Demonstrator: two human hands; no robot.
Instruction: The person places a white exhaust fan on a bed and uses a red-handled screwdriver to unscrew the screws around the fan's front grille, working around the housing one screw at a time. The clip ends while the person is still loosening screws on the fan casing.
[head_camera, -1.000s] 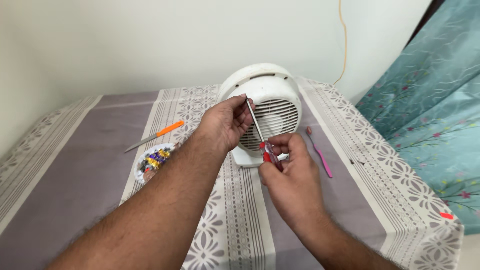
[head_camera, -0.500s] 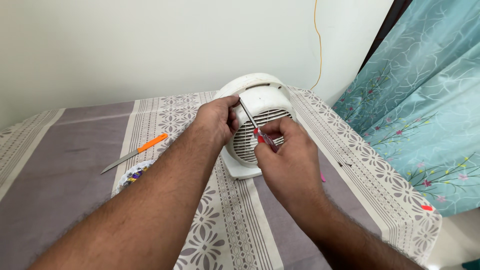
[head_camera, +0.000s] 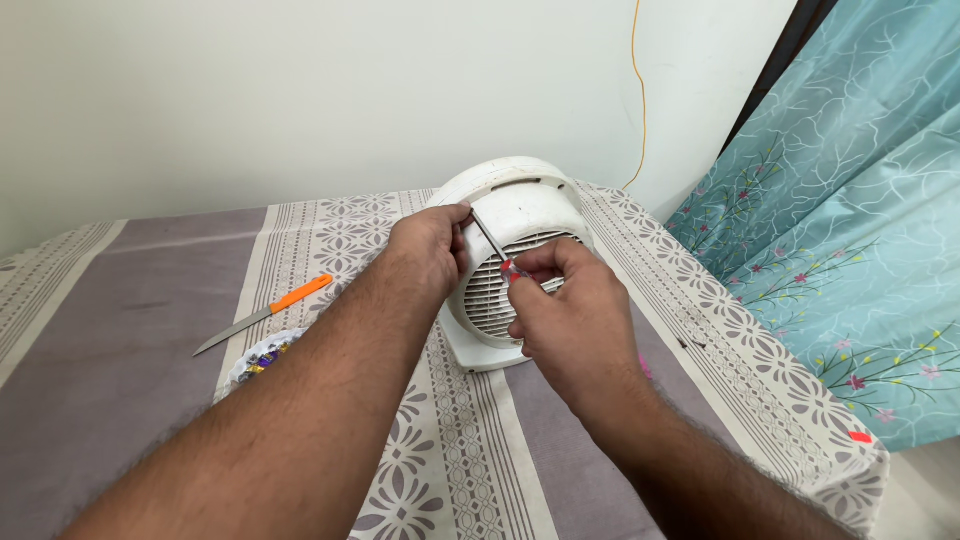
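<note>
A white round fan heater (head_camera: 520, 205) with a slatted grille stands on the cloth-covered table (head_camera: 130, 300). My left hand (head_camera: 428, 250) grips the heater's left rim. My right hand (head_camera: 565, 310) holds a screwdriver (head_camera: 492, 243) with a red handle; its thin metal shaft slants up and left, the tip touching the heater's front near my left fingers. The right hand hides the lower part of the grille.
A knife (head_camera: 265, 313) with an orange handle lies on the cloth to the left. A small patterned dish (head_camera: 258, 355) peeks out beside my left forearm. A teal flowered curtain (head_camera: 840, 240) hangs at the right, past the table edge. A yellow cord (head_camera: 640, 90) runs up the wall.
The view has shifted, so the heater sits more central. Both hands stay on the heater, and the screwdriver tip has kept to the same spot on the upper left front.
</note>
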